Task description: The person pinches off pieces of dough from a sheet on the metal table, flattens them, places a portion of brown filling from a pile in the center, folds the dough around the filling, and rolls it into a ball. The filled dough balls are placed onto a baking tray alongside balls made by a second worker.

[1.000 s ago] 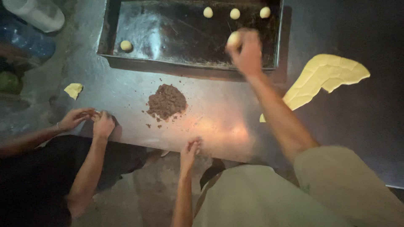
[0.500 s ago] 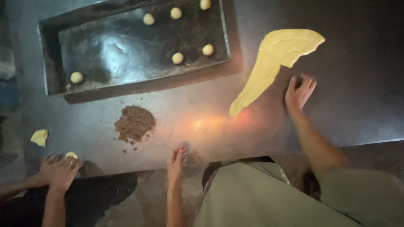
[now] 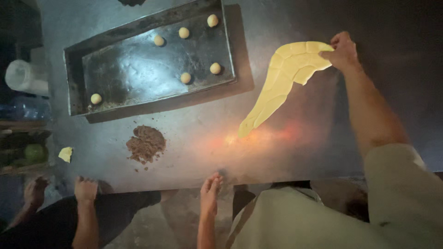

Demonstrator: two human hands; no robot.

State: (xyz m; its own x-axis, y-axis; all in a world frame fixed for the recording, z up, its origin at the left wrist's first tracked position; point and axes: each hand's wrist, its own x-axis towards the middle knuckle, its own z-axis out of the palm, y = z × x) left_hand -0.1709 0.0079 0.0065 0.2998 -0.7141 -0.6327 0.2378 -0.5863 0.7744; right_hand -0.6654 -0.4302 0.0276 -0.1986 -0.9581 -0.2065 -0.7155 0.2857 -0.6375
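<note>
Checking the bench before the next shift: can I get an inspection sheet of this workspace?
Surface: dark metal table, glare patch near the front edge.
Job's things: yellow dough sheet, one end lifted; six dough balls in the metal tray.
Clutter: brown crumb pile; dough scrap.
Hands: right hand pinches the sheet; left hand on the table edge.
Cables: nothing seen.
Surroundings: co-worker's hands at left.

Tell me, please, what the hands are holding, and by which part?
The right hand grips the dough sheet by its far edge. The left hand holds nothing, resting on the table edge.
</note>
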